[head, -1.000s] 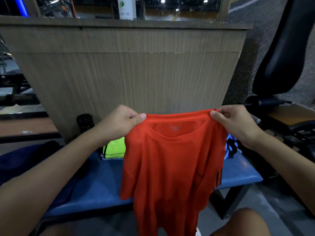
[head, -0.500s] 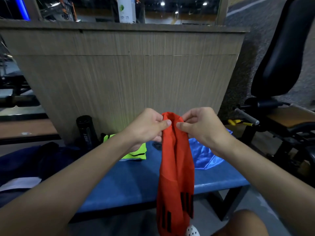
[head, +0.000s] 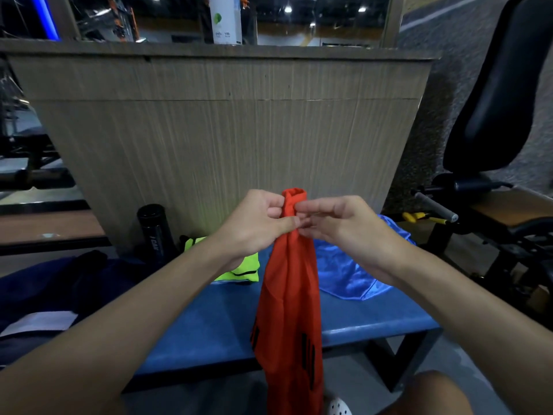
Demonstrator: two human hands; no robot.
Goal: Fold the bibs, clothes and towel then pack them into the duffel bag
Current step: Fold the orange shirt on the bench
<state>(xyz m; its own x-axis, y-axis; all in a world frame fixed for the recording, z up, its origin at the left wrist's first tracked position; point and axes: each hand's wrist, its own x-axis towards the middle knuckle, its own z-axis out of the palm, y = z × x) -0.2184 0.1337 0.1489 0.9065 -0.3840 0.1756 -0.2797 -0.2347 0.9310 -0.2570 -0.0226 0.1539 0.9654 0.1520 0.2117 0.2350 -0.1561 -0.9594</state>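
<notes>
Ribbed wood-grain panelling [head: 209, 139] fills the background behind a padded blue bench [head: 215, 327]. In front of the bench hangs the orange shirt [head: 288, 295], gathered into a long narrow drape with black stripes low down. Behind it lie a shiny blue towel [head: 344, 271] and a folded neon-yellow bib [head: 242, 269]. The left hand [head: 254, 223] pinches the shirt's bunched top; the right hand [head: 344, 226] touches it, but I cannot tell if it grips.

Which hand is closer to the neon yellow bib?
Left: the left hand sits just above the neon yellow bib; the right hand lies across the orange shirt.
</notes>
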